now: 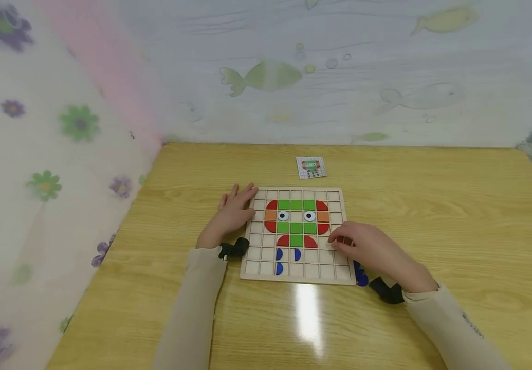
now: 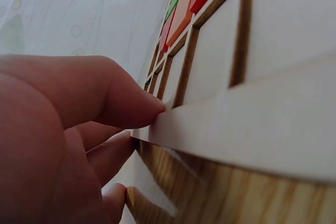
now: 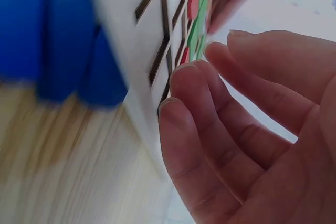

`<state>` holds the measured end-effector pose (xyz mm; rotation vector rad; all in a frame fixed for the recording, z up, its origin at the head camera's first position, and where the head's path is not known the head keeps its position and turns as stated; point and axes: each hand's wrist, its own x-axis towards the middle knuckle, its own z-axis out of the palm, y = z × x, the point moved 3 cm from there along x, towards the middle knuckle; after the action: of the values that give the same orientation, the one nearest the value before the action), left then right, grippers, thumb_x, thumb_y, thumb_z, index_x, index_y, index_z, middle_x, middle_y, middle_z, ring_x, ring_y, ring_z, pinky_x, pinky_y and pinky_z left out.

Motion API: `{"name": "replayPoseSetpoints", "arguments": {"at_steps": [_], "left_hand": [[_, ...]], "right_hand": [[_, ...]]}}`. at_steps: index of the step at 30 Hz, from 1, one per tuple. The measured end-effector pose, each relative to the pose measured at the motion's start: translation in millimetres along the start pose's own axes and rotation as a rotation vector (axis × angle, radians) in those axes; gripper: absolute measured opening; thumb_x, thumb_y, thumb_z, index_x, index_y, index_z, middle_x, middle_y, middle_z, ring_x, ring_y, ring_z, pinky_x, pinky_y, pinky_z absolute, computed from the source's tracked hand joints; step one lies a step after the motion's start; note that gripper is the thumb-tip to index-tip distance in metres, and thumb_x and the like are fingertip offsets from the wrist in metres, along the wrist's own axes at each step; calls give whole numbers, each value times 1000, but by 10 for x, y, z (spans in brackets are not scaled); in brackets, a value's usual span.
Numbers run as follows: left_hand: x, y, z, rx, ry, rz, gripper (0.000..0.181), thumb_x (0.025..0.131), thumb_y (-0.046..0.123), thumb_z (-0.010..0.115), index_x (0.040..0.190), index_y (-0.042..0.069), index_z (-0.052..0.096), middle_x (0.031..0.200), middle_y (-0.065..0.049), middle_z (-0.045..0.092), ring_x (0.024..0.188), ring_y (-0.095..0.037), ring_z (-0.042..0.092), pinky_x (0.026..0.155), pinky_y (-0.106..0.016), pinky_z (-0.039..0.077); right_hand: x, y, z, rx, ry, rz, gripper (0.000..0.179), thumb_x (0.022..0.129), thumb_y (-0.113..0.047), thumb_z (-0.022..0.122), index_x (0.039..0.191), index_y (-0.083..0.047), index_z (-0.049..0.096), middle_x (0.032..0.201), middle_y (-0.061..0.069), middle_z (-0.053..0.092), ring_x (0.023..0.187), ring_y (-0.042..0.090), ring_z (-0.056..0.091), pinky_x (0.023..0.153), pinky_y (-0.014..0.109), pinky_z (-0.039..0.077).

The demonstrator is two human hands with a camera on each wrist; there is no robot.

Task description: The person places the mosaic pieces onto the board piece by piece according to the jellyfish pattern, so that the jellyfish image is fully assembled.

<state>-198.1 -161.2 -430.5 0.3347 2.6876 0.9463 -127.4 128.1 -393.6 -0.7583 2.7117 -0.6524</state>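
A square wooden grid board (image 1: 327,257) lies on the table, with red, green and orange pieces and two eye pieces set in its squares. Three blue half-round pieces (image 1: 279,269) sit in its lower rows. My left hand (image 1: 230,215) rests against the board's upper left edge; its fingertips (image 2: 157,109) touch the rim. Above the right side of the board is my right hand (image 1: 368,246), fingers loosely bent, with nothing visible between thumb and fingertips (image 3: 176,116). Several more blue pieces (image 1: 361,275) lie beside the lower right corner, partly hidden by this hand.
A small picture card (image 1: 311,167) showing a similar coloured pattern lies behind the board. The wooden table (image 1: 455,205) meets a wall painted with fish (image 1: 266,76) at the back. On the left stands a flowered wall (image 1: 43,185).
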Motion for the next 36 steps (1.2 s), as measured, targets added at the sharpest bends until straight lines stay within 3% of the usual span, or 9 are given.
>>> {"name": "replayPoseSetpoints", "arguments": {"at_steps": [13,19,25,29,36], "left_hand": [[31,34,55,-3,2,6,60,85,17,43,142,20,25,147,5,15,134,-22,-7,102,-44,-8],[62,28,46,9,1,-5,61,85,18,43,142,21,24,147,6,14,134,-21,-8,102,-43,-8],[48,28,29,-1,4,-12,61,84,17,44,142,22,25,147,6,14,134,-20,-8,102,-43,-9],[32,18,29,1,3,-11,61,84,16,44,142,22,25,147,6,14,134,-21,-8,102,-44,-9],[3,11,17,-7,13,-11,61,84,16,44,142,21,25,147,5,15,134,-21,-7,102,-43,-9]], "right_hand": [[-307,280,-35,-12,-27,48,14,83,-28,61,91,-17,64,76,-11,54,67,7,47,64,28,42],[-395,358,-73,-5,-148,66,22,82,-39,59,93,-20,59,69,-13,51,60,4,45,57,24,38],[-450,246,-47,-63,-272,153,45,69,-56,64,96,-23,50,63,-11,47,52,6,42,50,26,34],[-456,205,-22,-70,-289,141,43,68,-48,69,97,-23,49,62,-11,46,52,6,42,50,26,33],[-434,203,-42,-29,-224,95,28,76,-29,69,95,-17,53,65,-10,46,54,5,41,53,24,35]]}}
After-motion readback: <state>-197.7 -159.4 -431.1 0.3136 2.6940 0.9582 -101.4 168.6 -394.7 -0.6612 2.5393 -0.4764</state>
